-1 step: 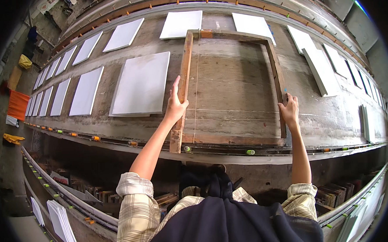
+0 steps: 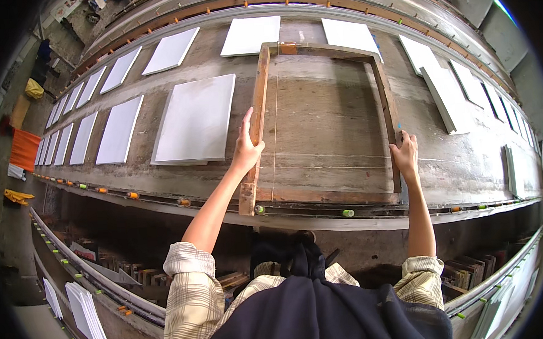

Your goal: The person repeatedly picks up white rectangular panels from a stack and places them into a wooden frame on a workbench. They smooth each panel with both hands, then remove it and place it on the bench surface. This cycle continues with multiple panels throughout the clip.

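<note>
A large wooden screen-printing frame [image 2: 380, 90] lies over the long table in front of me, its near edge by the table's front rail. The table shows through its inside, and a thin line runs down near its left bar. My left hand [image 2: 246, 151] grips the left bar, fingers stretched along the outer side and thumb laid across the wood. On the right bar, my right hand [image 2: 405, 154] has its fingers bent over the wood; part of the grip is hidden. To the left of the frame rests a white panel [image 2: 195, 119], stacked on another whose edge peeks out.
White panels [image 2: 119, 129] lie in two rows along the table [image 2: 317, 112]. A tilted panel [image 2: 445, 100] overlaps another at the right. Small green and orange stops [image 2: 348, 213] line the front rail. Below, wooden frames [image 2: 470, 272] stand under the table.
The frame has shifted slightly right relative to the panels and the rail stops, with both hands still on it. My grip looks the same.
</note>
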`<state>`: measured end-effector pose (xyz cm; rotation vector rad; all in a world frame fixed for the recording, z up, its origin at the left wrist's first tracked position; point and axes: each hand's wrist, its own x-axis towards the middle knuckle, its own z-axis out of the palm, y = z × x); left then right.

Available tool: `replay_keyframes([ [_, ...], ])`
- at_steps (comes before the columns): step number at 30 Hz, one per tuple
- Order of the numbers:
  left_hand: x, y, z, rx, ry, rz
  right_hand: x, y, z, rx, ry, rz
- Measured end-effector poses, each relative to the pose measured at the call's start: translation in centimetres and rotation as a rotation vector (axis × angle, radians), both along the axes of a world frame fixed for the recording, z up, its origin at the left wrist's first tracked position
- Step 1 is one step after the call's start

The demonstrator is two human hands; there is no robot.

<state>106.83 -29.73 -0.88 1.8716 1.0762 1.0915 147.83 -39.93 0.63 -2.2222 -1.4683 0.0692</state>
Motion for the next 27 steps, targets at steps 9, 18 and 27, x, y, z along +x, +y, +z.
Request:
replay_keyframes([
  [9,0.5,0.4,-0.5,0.071,0.159,0.024,-0.8,-1.3,0.4,-0.005,-0.101,0.032],
  [18,0.3,0.0,-0.7,0.134,0.314,0.046,-2.8,-2.0,-1.2,0.018,-0.427,-0.052],
  [27,-0.7,-0.7,3.2,0.186,0.293,0.020,-4.5,-0.5,3.0,0.010,-0.425,-0.017],
])
